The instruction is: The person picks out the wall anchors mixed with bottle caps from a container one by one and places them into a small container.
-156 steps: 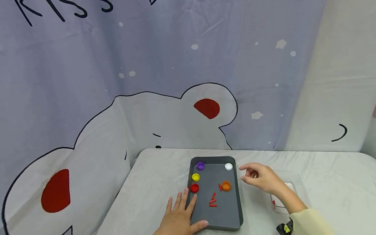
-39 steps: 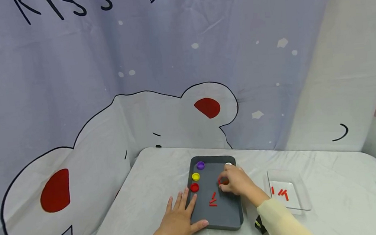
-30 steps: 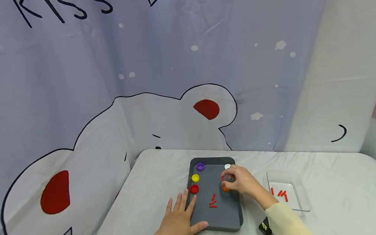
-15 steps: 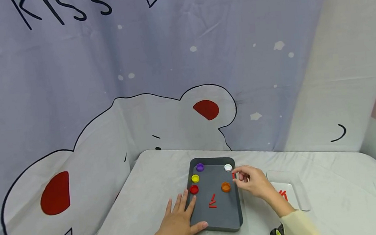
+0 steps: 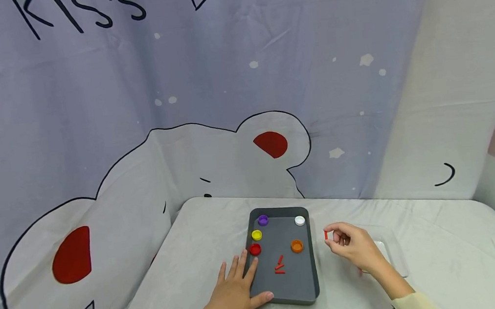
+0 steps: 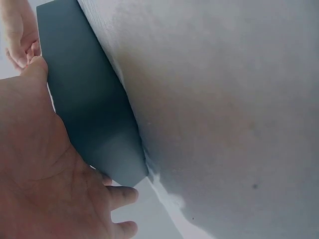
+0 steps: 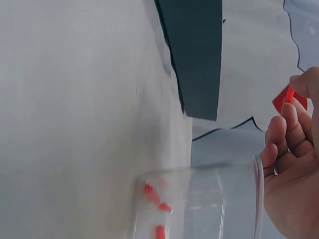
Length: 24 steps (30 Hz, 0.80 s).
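Thumb and forefinger of the right hand (image 5: 351,244) pinch a small red stick (image 5: 326,235), holding it nearly upright, with the remaining fingers curled in toward the palm. Taking the tray as the clock dial in the head view, that stick is just outside the rim, between two and three o'clock. The left hand (image 5: 231,294) is released: its fingers are straight and spread at eight o'clock, fingertips at the side of the dark grey tray (image 5: 294,288), and its thumb reaches over the near edge at seven.

Inside the tray, close to the dial's centre on the six o'clock side, lie three loose red sticks (image 5: 279,266), the farthest one slanted and the nearest almost level. Five round caps stand around them: a purple cap (image 5: 263,220) at eleven, a white cap (image 5: 299,220) at one, an orange cap (image 5: 297,246) at two, a yellow cap (image 5: 256,235) at ten, and a red cap (image 5: 255,249) between nine and ten.

Farther out at three o'clock, partly hidden behind the right hand, a clear box (image 5: 399,259) rests on white cloth (image 5: 218,221); the right wrist view shows blurred red pieces (image 7: 159,231) in it. A patterned curtain (image 5: 222,68) hangs at twelve.
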{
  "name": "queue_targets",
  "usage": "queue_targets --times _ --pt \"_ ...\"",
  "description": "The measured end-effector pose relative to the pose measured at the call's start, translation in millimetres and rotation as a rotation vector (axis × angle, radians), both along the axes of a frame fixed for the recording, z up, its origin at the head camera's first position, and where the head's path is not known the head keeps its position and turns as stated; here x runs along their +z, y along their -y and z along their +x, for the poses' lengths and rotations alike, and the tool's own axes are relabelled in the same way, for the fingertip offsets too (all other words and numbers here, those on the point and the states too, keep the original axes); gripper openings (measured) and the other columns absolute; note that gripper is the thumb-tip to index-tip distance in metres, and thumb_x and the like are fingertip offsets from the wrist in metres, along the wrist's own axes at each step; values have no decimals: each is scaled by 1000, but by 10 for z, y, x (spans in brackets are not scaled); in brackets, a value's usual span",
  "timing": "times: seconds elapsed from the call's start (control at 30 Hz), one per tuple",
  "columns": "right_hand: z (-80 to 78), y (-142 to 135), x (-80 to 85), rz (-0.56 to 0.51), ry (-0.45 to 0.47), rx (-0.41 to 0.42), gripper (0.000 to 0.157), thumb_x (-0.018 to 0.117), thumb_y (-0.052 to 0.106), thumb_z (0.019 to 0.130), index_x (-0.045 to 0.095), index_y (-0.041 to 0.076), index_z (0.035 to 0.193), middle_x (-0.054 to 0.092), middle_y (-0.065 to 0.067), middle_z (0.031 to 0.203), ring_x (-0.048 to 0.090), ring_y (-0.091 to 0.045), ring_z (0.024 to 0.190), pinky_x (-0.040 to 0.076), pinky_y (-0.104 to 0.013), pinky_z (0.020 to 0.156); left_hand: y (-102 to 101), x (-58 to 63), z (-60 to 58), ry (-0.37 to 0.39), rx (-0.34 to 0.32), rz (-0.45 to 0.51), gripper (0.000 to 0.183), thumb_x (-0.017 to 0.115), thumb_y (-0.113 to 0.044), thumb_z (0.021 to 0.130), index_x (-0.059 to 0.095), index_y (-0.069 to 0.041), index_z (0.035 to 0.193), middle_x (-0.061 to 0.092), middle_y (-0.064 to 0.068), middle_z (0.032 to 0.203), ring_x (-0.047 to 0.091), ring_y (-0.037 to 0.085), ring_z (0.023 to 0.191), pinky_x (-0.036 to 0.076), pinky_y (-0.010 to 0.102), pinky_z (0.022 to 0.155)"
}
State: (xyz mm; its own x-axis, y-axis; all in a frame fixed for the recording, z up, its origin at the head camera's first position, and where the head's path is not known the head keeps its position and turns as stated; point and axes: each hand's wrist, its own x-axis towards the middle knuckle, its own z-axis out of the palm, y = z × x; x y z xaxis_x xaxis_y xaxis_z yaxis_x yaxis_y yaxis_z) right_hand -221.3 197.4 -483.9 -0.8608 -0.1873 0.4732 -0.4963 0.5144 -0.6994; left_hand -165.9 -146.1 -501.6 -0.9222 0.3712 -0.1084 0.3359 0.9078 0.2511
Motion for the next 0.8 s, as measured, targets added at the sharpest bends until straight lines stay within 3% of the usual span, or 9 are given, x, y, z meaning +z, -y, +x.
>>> queue_targets --times 0.43,0.67,0.8 --pt "153 -355 22 29 -28 -68 23 78 1 84 73 11 104 56 11 71 51 -3 60 45 -20 55 -4 1 22 -3 -2 -3 96 43 -79 90 34 -14 160 15 16 169 19 42 153 9 68 118" --pt "231 -576 44 19 37 -116 21 78 6 88 72 9 108 56 9 71 52 -4 58 45 -21 52 -4 0 14 0 -5 -2 96 42 -80 90 33 -15 160 14 16 169 17 42 153 9 68 118" --pt "265 -683 52 39 28 -149 21 78 7 87 72 10 108 57 10 71 53 -4 60 44 -19 57 -8 8 7 -9 -3 -19 97 41 -81 89 34 -16 160 15 16 169 17 42 153 9 67 118"
